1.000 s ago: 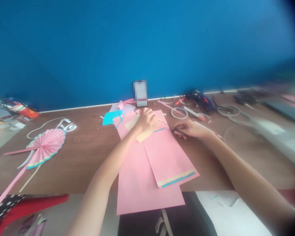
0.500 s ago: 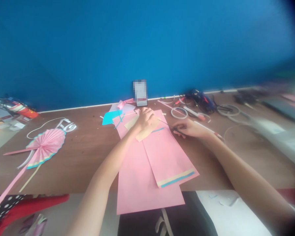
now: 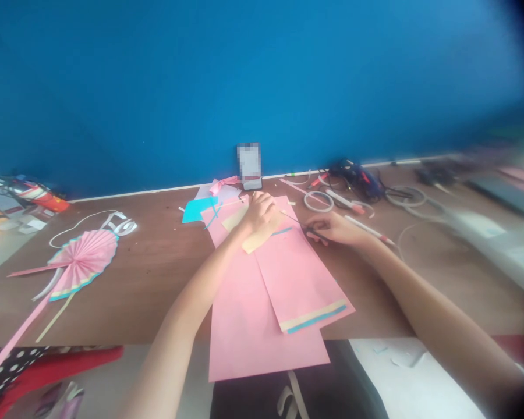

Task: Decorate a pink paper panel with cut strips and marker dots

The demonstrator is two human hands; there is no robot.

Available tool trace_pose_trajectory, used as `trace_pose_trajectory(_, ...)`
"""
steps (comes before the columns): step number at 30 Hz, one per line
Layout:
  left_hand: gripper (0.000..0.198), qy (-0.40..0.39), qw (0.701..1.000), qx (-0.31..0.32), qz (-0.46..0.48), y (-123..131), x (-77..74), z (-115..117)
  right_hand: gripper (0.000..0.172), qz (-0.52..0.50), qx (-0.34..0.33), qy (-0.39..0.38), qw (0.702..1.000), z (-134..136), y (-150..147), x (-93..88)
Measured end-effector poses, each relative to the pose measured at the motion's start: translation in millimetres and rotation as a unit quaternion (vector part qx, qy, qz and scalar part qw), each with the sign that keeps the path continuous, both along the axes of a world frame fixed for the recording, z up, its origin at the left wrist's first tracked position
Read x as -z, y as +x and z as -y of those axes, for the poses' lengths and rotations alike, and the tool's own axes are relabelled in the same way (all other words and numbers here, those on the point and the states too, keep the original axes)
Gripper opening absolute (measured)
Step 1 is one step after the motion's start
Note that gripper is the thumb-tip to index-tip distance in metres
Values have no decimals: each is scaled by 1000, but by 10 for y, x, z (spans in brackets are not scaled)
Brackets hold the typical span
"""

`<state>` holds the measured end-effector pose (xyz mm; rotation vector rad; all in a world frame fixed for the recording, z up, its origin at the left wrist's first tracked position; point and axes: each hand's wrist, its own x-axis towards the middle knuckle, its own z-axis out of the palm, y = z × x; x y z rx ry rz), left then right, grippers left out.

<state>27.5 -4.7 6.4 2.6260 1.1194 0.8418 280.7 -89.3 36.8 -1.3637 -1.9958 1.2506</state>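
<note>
Pink rectangular paper sheets (image 3: 266,343) lay on the brown wooden table (image 3: 135,291) under our flat-pressing left hand (image 3: 258,214), and a slip of the slim dark tool (image 3: 311,230) narrowly pinched in our right hand (image 3: 334,228) could have torn them.

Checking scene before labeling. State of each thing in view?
Left hand: resting on tan paper
Right hand: pinching thin dark tool
Pink sheets: flat, overlapping
Paper fan: fully open, lying flat
Tape roll: lying on its side
White marker: lying beside right wrist
</note>
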Motion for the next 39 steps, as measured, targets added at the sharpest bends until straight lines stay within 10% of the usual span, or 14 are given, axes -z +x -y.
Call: trace_pose_trajectory(39, 27, 8, 1000, -14, 1, 9, 13, -1, 45, -14, -6, -8, 1000, -28, 17, 20)
